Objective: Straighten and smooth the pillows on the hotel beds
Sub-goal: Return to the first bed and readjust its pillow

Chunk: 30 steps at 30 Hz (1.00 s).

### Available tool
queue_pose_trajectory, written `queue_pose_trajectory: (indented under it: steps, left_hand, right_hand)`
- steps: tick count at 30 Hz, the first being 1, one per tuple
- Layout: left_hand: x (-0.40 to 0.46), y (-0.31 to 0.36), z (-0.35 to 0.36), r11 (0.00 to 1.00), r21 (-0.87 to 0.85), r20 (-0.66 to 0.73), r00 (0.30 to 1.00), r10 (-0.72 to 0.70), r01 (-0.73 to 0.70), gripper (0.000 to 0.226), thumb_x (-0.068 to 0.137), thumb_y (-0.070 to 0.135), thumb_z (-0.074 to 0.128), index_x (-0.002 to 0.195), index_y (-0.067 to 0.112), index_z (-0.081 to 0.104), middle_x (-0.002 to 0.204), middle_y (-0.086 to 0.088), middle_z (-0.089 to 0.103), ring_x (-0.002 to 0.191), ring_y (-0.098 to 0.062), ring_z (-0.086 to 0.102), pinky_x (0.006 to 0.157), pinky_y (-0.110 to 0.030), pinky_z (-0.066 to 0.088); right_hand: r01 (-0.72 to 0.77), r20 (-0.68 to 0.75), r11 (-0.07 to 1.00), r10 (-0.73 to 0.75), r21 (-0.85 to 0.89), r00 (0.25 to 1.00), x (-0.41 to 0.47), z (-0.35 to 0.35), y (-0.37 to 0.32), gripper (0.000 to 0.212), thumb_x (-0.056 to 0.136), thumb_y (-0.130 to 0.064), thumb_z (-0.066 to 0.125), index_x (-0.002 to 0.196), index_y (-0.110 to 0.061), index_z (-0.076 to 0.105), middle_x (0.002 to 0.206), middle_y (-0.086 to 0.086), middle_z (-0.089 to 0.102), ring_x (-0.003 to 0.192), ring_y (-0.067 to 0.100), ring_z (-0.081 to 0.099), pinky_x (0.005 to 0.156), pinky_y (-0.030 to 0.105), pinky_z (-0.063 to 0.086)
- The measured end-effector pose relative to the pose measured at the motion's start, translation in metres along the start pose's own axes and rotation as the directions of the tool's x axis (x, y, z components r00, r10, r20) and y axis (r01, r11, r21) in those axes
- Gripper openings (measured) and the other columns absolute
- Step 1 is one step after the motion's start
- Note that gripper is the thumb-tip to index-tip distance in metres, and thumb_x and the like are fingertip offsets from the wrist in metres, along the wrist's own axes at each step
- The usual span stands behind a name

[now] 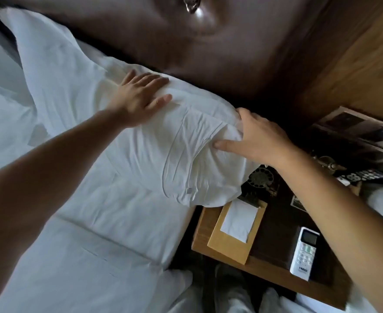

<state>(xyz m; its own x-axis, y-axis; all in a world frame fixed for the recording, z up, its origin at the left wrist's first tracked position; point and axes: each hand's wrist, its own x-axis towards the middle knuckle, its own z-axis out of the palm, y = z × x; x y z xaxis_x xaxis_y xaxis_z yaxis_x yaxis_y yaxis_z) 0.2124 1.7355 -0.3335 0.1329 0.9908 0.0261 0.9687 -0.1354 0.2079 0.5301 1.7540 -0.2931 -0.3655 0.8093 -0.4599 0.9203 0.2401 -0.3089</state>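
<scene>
A hotel bed [91,222] dressed in white linen fills the left of the head view, its dark padded headboard [140,41] running across the top. A white pillow [154,141] lies at the head of the bed against that headboard, its near end bulging past the mattress edge and over the bedside counter [274,227].

The pillow looks light, soft and easily reshaped: its cotton case is creased into long folds and gives way under the fingers. It is likely best taken at the ends or corners, where the filling bunches and offers a firm hold, while the broad top wants a flat palm to press out wrinkles.

The left hand [138,102] lies spread, fingers straight, on the pillow's upper face. The right hand [257,138] grips the end nearest the counter, its thumb pressed into the fabric and its fingers curled over the far edge.

On the counter sit a wooden tray [231,247] holding a blank white notepad [239,220], a white air-conditioner remote [303,254], an old-style rotary telephone [260,177] partly hidden beneath the pillow, and a darker remote [362,176] beside printed matter [362,129].

No brand or writing is legible: a small tag [189,190] on the pillowcase hem and a dark mark near the white remote's base are too small and blurred to read.
</scene>
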Motion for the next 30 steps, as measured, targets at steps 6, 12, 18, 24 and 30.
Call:
queue_pose_trajectory:
  steps: [6,12,18,24,30]
  left_hand:
    - [-0.015,-0.039,-0.008,0.993,0.056,-0.114,0.989,-0.094,0.101,0.072,0.107,0.062,0.024,0.109,0.007,0.071,0.108,-0.022,0.072,0.101,-0.045,0.065,0.092,-0.048,0.047]
    - [-0.046,-0.034,-0.004,0.989,0.110,-0.134,0.987,-0.087,0.102,0.057,0.108,0.043,0.033,0.075,0.005,0.060,0.079,-0.024,0.065,0.077,-0.044,0.062,0.077,-0.046,0.043]
    - [-0.056,-0.042,-0.042,0.992,0.058,-0.336,0.938,-0.089,0.115,0.045,0.107,0.033,0.039,0.065,0.019,0.042,0.062,-0.014,0.049,0.063,-0.043,0.057,0.063,-0.042,0.036]
    - [-0.047,-0.043,-0.067,0.985,0.060,-0.420,0.899,-0.124,0.164,0.045,0.107,0.031,0.042,0.065,0.017,0.041,0.063,-0.014,0.047,0.065,-0.042,0.054,0.064,-0.042,0.034]
    - [-0.065,-0.015,-0.022,0.958,0.106,-0.179,0.953,-0.244,0.265,0.045,0.103,0.036,0.043,0.085,0.003,0.068,0.090,-0.021,0.068,0.092,-0.041,0.063,0.087,-0.046,0.043]
  right_hand:
    - [0.110,0.037,0.994,-0.109,-0.018,0.993,-0.009,0.017,-0.020,0.079,0.061,-0.087,0.066,0.103,-0.025,0.042,0.104,-0.004,0.055,0.091,0.022,0.060,0.067,0.037,0.047]
    - [0.194,0.135,0.966,-0.218,0.172,0.966,-0.021,0.025,-0.027,0.074,0.066,-0.074,0.077,0.115,-0.022,0.059,0.108,0.000,0.069,0.104,0.024,0.066,0.086,0.044,0.056]
    - [0.322,-0.038,0.902,-0.325,0.288,0.945,-0.039,0.002,-0.039,0.051,0.071,-0.069,0.075,0.099,-0.029,0.060,0.090,-0.012,0.069,0.090,0.013,0.068,0.077,0.040,0.058]
    - [0.383,-0.210,0.884,-0.335,0.268,0.919,-0.045,-0.020,-0.044,0.052,0.067,-0.073,0.076,0.086,-0.030,0.054,0.074,-0.012,0.063,0.071,0.006,0.064,0.059,0.030,0.051]
    - [0.214,-0.086,0.959,-0.202,0.183,0.976,-0.032,0.022,-0.014,0.059,0.063,-0.067,0.082,0.085,-0.024,0.048,0.079,-0.008,0.061,0.076,0.018,0.062,0.061,0.037,0.049]
